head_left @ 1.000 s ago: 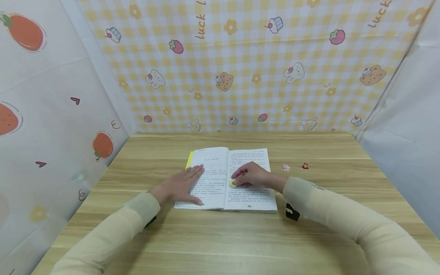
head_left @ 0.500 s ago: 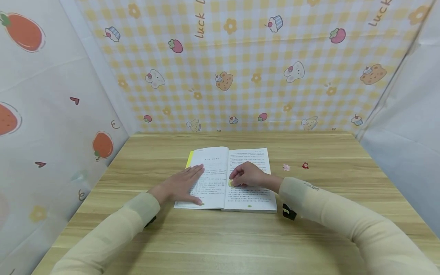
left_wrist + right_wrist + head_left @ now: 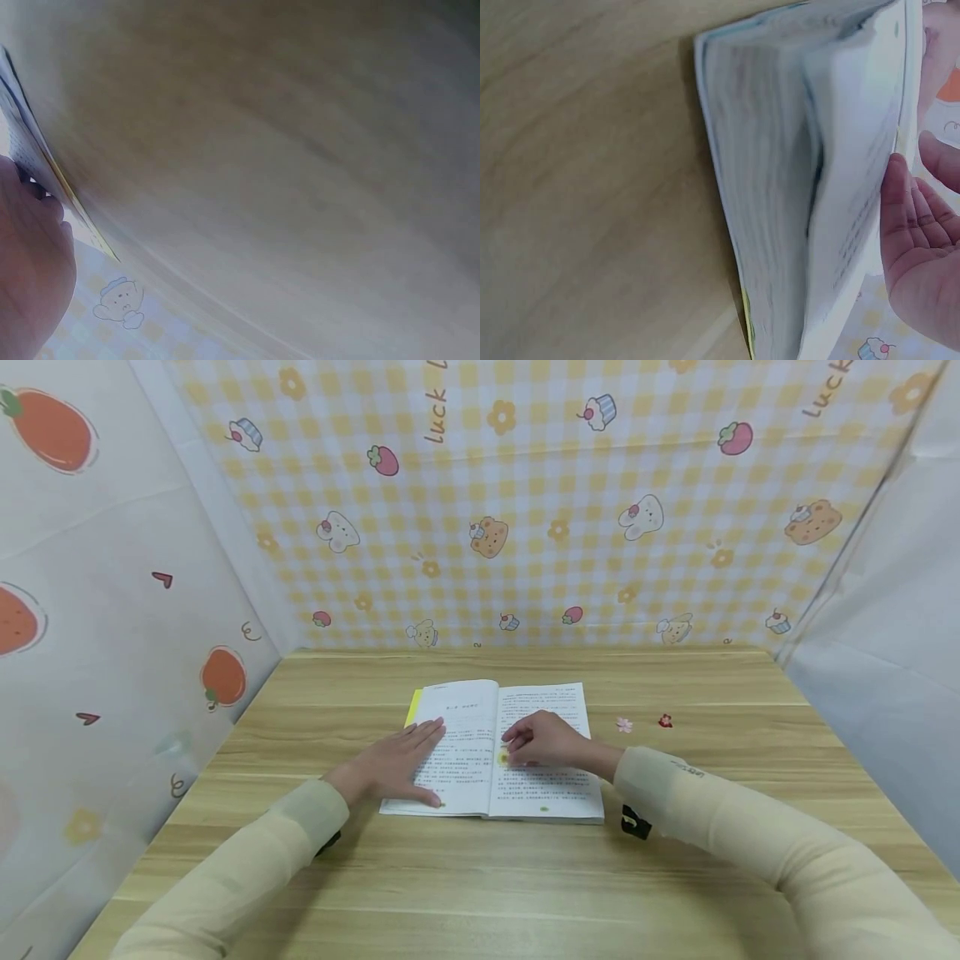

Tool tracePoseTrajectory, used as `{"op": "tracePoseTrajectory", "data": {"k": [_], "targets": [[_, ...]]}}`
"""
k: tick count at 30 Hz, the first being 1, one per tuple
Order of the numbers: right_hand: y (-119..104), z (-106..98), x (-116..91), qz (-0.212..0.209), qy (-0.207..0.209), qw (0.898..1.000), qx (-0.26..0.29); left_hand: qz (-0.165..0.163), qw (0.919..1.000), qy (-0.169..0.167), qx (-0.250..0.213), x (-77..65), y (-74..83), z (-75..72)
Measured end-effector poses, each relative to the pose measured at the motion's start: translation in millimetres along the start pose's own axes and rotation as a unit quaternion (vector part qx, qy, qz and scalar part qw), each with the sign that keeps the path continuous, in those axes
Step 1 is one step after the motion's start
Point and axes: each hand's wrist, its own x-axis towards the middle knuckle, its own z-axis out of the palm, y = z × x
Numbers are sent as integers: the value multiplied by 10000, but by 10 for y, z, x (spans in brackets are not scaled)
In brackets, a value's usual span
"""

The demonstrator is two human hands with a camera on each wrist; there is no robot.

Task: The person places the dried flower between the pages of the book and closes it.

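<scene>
An open book [image 3: 540, 789] lies on the wooden table, small print on both pages. My left hand [image 3: 397, 764] rests flat on the left page, fingers spread; the left wrist view shows only part of this hand [image 3: 34, 262] at the book's edge. On the right page near the fold is a small yellow flower-like piece [image 3: 503, 757], partly covered by my right hand [image 3: 547, 739]. In the right wrist view the right hand's [image 3: 922, 240] fingers bend loosely beside the page, the thumb apart from the fingertips. Nothing shows between them.
Right of the book lie a small pink flower [image 3: 624, 725] and a small red flower [image 3: 665, 721] on the table [image 3: 450, 893]. A yellow cover edge [image 3: 413, 708] sticks out at the book's left. Patterned cloth [image 3: 555, 585] hangs behind the table.
My right hand shifted slightly left over the yellow piece, then drew back a little to the right, and the thumb and fingertips came apart. The left hand stayed still.
</scene>
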Motion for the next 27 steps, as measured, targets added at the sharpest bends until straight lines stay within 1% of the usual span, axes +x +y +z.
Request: {"op": "tracePoseTrajectory", "data": {"k": [4,7,9,14,18,22,27], "targets": [[-1,-72,-20,-115,-15,9998,-142,8,10000,-10,-52,-3,1,-7],[25,-145,-28,-300,49,9990,-338,17,10000,-21,-85,-7,4,-16],[69,-200,-21,-485,118,9977,-467,33,10000,-18,-84,-8,5,-22],[208,-357,13,-744,329,9932,-839,85,9999,-11,-83,-7,7,-33],[314,-480,36,-742,550,9895,-1111,49,10000,-23,-79,-6,7,-35],[389,-585,45,-647,768,9878,-1189,15,10000,-52,-53,-6,9,-25],[485,-682,71,-531,1061,9804,-1570,0,10000,-55,-36,-3,9,-16]]}}
